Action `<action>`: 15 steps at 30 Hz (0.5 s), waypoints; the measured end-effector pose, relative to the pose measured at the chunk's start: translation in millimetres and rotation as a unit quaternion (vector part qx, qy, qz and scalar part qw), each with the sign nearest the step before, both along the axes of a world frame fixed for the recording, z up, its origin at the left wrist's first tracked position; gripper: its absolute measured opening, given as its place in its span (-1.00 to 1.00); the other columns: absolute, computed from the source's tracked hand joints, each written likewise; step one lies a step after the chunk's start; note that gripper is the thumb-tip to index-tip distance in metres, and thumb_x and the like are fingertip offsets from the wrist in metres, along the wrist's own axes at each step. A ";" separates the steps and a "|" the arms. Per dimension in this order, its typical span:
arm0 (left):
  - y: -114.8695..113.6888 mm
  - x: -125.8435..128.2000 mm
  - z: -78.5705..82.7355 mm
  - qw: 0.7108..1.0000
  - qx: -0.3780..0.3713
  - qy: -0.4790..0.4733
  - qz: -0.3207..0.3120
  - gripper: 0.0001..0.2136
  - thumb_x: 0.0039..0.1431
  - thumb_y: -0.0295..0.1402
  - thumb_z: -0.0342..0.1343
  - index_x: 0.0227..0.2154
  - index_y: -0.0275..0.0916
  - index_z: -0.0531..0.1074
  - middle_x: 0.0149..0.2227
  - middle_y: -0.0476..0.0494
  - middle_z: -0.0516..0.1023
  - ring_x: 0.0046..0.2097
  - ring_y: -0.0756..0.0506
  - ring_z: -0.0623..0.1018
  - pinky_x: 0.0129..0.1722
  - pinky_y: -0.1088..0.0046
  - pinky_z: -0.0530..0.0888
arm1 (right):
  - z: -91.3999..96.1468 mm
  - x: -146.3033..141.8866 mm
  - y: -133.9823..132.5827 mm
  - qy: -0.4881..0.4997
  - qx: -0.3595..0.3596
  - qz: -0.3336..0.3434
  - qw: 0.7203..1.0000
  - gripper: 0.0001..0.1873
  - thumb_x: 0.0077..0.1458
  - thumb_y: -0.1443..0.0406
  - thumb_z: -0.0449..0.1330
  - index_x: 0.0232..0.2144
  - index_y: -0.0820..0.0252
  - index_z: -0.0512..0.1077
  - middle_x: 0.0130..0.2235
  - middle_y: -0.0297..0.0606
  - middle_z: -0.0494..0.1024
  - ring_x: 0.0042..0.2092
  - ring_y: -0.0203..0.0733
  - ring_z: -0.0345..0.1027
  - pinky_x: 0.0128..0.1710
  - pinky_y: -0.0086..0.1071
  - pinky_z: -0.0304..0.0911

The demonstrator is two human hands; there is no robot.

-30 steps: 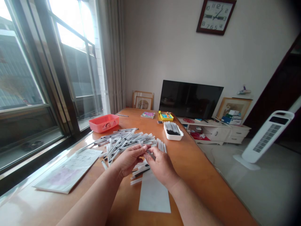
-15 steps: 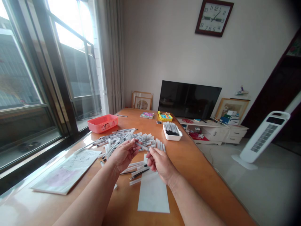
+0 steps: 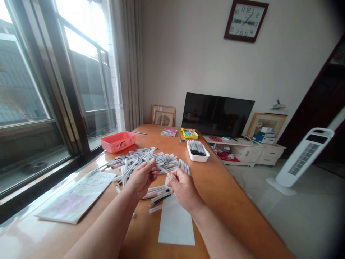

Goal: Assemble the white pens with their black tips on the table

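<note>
Between my two hands is a pale pen (image 3: 162,169), held above the table. My left hand (image 3: 147,175) pinches its far left end between thumb and fingers. At the near right end, my right hand (image 3: 181,182) is closed on it with thumb and forefinger. Beyond the hands spreads a pile of pens and clear pen parts (image 3: 134,158). Below them, several loose pen parts (image 3: 159,198) lie by a white sheet of paper (image 3: 176,226), partly on it. The fingertips hide both ends of the held pen.
A red plastic box (image 3: 118,142) stands at the back left, and a white tray (image 3: 199,157) of pens at the back right. A notebook (image 3: 77,198) lies on the left. Farther back are a yellow box (image 3: 190,134) and a small booklet (image 3: 169,132) on the wooden table (image 3: 215,201).
My right hand has turned slightly and its fingers have shifted a little left along the pen. The left hand stays nearly where it was, still pinching the other end.
</note>
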State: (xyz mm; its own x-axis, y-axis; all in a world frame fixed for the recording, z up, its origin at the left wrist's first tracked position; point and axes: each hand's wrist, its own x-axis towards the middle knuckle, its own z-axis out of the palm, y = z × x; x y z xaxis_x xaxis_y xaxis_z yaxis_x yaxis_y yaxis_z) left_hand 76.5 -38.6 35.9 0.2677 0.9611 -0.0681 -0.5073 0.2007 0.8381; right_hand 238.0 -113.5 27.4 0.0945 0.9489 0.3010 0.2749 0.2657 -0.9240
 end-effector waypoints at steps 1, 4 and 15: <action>-1.6 0.0 1.0 1.000 0.006 -0.005 -0.018 -0.79 0.12 -0.27 0.31 -0.31 -0.27 0.45 -0.42 -0.07 0.55 -0.45 0.05 0.55 -0.48 0.60 0.46 | -0.2 0.2 0.4 0.022 -0.014 0.008 1.000 -0.64 0.24 0.00 0.08 -0.42 0.13 0.32 -0.50 -0.39 0.45 -0.53 -0.31 0.25 -0.48 -0.42 0.17; -5.6 -0.1 3.9 0.995 0.028 -0.027 -0.089 -0.76 0.15 -0.36 0.29 -0.13 -0.22 0.47 -0.18 -0.18 0.62 -0.28 -0.03 0.62 -0.35 0.52 0.52 | -1.5 2.1 3.0 0.086 -0.055 0.031 0.994 -0.65 0.24 0.00 0.09 -0.41 0.13 0.31 -0.50 -0.40 0.46 -0.55 -0.34 0.22 -0.51 -0.45 0.14; -2.5 6.0 -2.3 0.999 0.019 0.023 -0.023 -0.72 0.01 -0.28 0.40 -0.44 -0.27 0.38 -0.49 -0.01 0.51 -0.49 0.09 0.50 -0.49 0.64 0.40 | -0.1 -1.2 -1.6 -0.070 0.057 -0.035 0.995 -0.73 0.22 0.07 0.13 -0.39 0.12 0.38 -0.48 -0.32 0.50 -0.44 -0.23 0.35 -0.40 -0.38 0.22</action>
